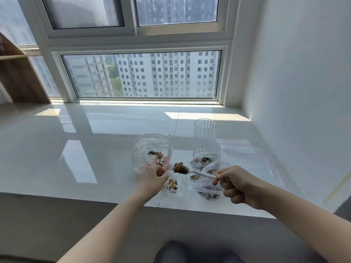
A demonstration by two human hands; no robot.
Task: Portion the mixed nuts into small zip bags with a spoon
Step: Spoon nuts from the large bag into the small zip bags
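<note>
— White spoon (197,173), then: which hand has it?

— The right hand (238,184), arm reaching in from the lower right, fingers curled round the handle. The bowl points left, heaped with mixed nuts (179,167), and hangs just above the open mouth of a small zip bag (175,184).

— And the left hand (152,179)?

— Stretched forward, fingers pinching that bag's rim; a few nuts already lie inside.

— Where is the supply?

— A large clear bag (150,149) just behind the left hand, with a few nuts at its bottom. Three filled small bags (204,160) lie under the spoon handle on the glossy white sill (95,149), before a ribbed glass (205,137).
</note>
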